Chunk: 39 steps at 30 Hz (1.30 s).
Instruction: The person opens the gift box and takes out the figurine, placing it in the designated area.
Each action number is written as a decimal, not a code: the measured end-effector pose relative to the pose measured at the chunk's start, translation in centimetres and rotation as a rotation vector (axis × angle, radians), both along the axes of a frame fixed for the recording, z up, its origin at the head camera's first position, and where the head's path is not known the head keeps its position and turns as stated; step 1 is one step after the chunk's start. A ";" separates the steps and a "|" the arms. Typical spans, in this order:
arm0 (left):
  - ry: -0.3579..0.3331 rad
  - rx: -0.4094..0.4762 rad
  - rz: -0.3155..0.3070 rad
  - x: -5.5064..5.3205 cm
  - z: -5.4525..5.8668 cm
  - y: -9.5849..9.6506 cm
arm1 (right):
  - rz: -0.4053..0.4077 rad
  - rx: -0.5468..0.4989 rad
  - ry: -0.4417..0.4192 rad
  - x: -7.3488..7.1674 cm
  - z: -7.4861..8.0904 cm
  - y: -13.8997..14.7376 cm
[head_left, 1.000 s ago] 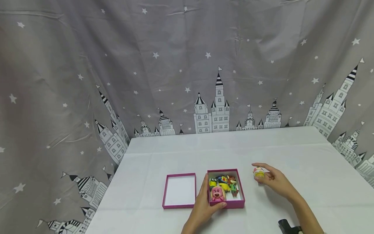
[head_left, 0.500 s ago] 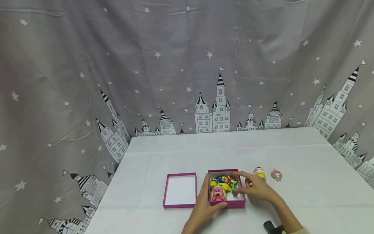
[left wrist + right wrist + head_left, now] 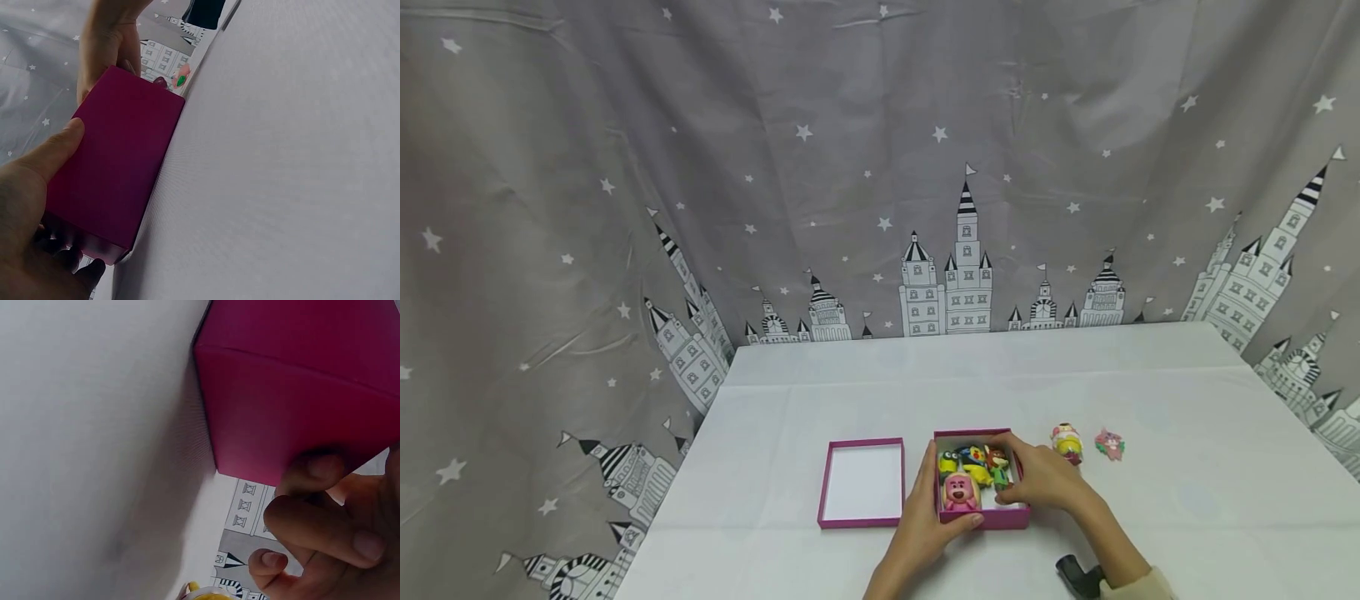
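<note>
My left hand (image 3: 917,529) grips the magenta box (image 3: 996,520), thumb on its front wall and fingers along its left side. In the left wrist view the thumb presses on the magenta wall. Inside the box lie a pink bear figurine (image 3: 959,493), a green-and-yellow figurine (image 3: 949,465), a blue-and-yellow figurine (image 3: 976,467) and a brown-and-green fox-like figurine (image 3: 999,468). Reaching over the right wall, my right hand (image 3: 1045,477) pinches the fox-like figurine between thumb and index finger. Its other fingers hang curled outside the box in the right wrist view.
Left of the box lies a shallow white lid with a magenta rim (image 3: 861,483). To the right stand a yellow-and-white figurine (image 3: 1067,442) and a small pink-and-green figurine (image 3: 1109,445). A grey castle-print curtain (image 3: 850,167) hangs behind the white table (image 3: 775,417).
My right hand has let go of the yellow-and-white figurine on the table, moved left to the box and taken hold of the fox-like figurine. The left hand stays on the box.
</note>
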State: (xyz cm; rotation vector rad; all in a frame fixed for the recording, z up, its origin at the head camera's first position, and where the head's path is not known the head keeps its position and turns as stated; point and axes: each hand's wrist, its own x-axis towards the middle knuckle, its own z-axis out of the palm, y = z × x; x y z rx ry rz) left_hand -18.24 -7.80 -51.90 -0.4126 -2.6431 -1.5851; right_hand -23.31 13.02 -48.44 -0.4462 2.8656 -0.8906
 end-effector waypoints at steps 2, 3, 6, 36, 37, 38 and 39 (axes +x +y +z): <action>0.002 0.002 0.000 0.0 0.1 0.0 | -0.011 0.027 0.009 0.0 0.1 -0.2; 0.001 0.000 0.001 0.0 0.1 0.0 | -0.018 0.041 0.013 0.0 0.2 -0.3; -0.002 0.000 0.005 0.0 0.1 0.0 | -0.034 0.072 0.023 0.0 0.4 -0.5; 0.003 -0.001 0.010 0.0 -0.1 0.0 | -0.022 0.159 0.006 0.0 0.8 -1.0; 0.005 -0.003 0.010 0.0 -0.2 0.0 | -0.019 0.162 0.008 0.0 0.8 -1.0; 0.008 -0.004 0.011 0.0 -0.2 0.0 | -0.014 0.164 0.010 0.0 0.8 -0.9; 0.011 -0.004 0.011 0.0 -0.2 0.1 | -0.009 0.168 0.013 -0.1 0.9 -0.9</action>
